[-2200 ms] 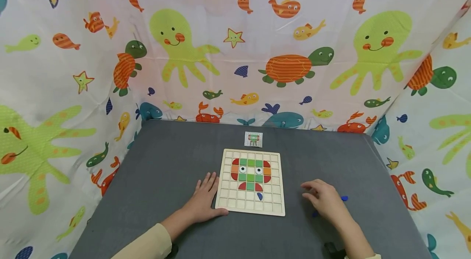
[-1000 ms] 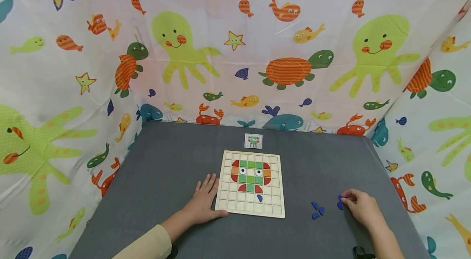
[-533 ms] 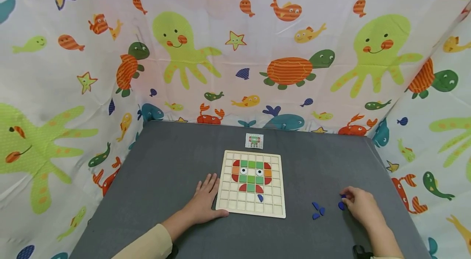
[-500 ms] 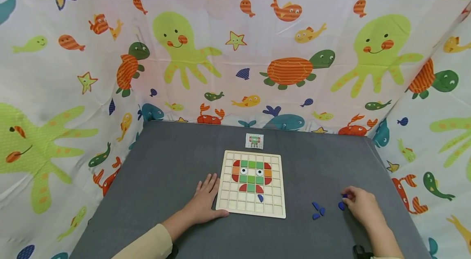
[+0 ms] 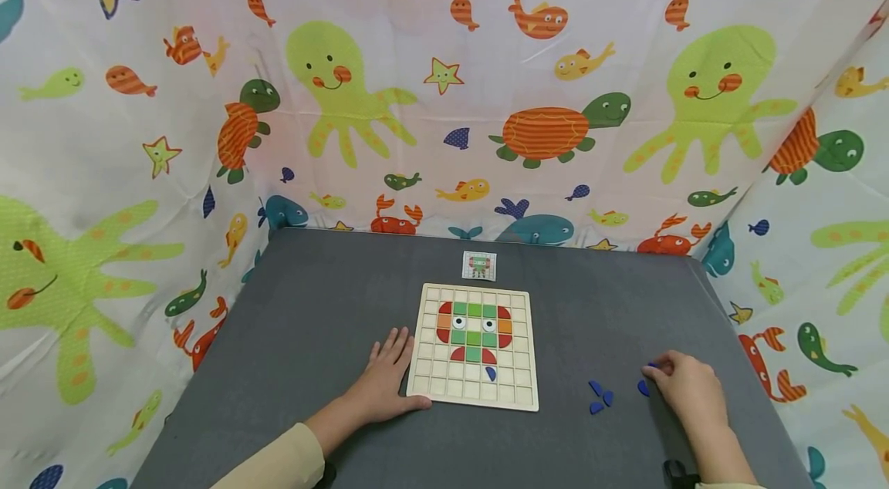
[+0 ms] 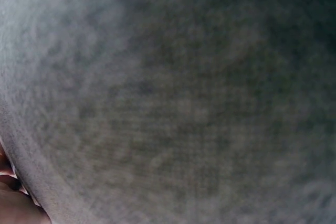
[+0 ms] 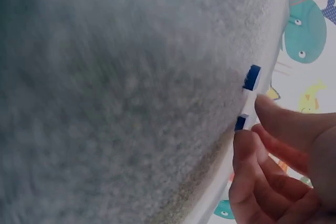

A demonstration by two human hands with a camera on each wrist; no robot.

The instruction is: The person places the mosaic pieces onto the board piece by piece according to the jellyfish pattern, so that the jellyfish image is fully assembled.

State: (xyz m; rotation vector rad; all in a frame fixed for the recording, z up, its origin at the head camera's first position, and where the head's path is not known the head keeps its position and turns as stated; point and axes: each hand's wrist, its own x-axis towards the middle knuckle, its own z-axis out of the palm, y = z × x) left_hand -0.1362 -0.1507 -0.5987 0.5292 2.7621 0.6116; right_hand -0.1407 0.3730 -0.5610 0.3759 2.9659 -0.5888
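The left hand [image 5: 385, 373] lies with its fingers spread along the left edge of a wooden grid board [image 5: 514, 389], thumb at the near left corner. Set in the board are red, orange and green pieces, two eye tiles and a blue rounded piece [image 5: 490, 374] lying askew in its cell. At the right of the table, the right hand [image 5: 691, 389] pinches a small blue piece [image 5: 651, 365] at thumb and index finger; the right wrist view shows the blue piece [image 7: 241, 122] at the curled index fingertip. Another blue piece [image 5: 643, 388] lies just beside these fingertips.
Several loose blue pieces [image 5: 597, 396] lie between the board and the right hand. A small picture card [image 5: 479, 265] is behind the board, showing a similar coloured figure. A sea-animal curtain [image 5: 444, 111] surrounds the grey tabletop [image 5: 333, 281].
The right hand has moved rightward from above the loose blue pieces to those farther right, and now has one at its fingertips. The left hand has stayed still.
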